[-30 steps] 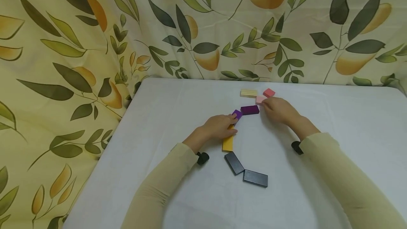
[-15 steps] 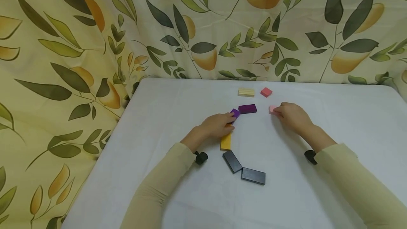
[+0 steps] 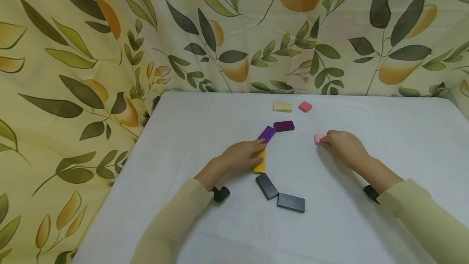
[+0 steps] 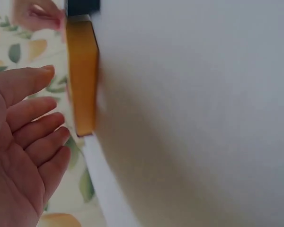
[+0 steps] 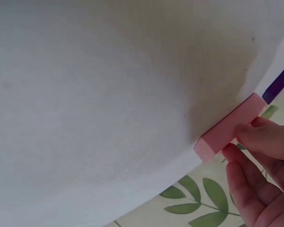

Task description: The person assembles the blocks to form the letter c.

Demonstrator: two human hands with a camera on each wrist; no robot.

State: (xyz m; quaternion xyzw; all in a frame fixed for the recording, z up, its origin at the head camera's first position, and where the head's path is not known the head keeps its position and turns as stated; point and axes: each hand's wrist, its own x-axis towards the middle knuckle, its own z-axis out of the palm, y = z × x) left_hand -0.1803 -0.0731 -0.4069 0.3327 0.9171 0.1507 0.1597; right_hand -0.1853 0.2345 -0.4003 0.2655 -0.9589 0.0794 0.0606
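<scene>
Pinched the pink block (image 5: 229, 125) between thumb and fingers of the right hand (image 3: 346, 148), in a narrow grip. Had that block well in from the far edge of the worktop (image 3: 395, 133), well apart from the others; could not tell whether resting on the white surface or slightly raised. Held the left hand (image 3: 239, 156) relaxed, fingers loosely extended and clasping nothing, just beside the yellow block (image 3: 259, 168); overlapped part of that block in the head view, yet showed a slim gap at the fingertips in the left wrist view.

Saw a bent chain of blocks nearer the left edge of the worktop than the right. Counted, from the far side toward the near: a dark purple block (image 3: 283, 126) touching the end of a violet block (image 3: 267, 134), then the yellow block, then a slanted grey block (image 3: 267, 186) meeting a second grey block (image 3: 291, 202) at the corners. Could not make out the violet-to-yellow join behind the fingers. Spotted close to the far edge a cream block (image 3: 282, 107) with a coral block (image 3: 305, 106) near its right end. Noticed leaf-patterned cloth (image 3: 220, 3) behind that edge.
</scene>
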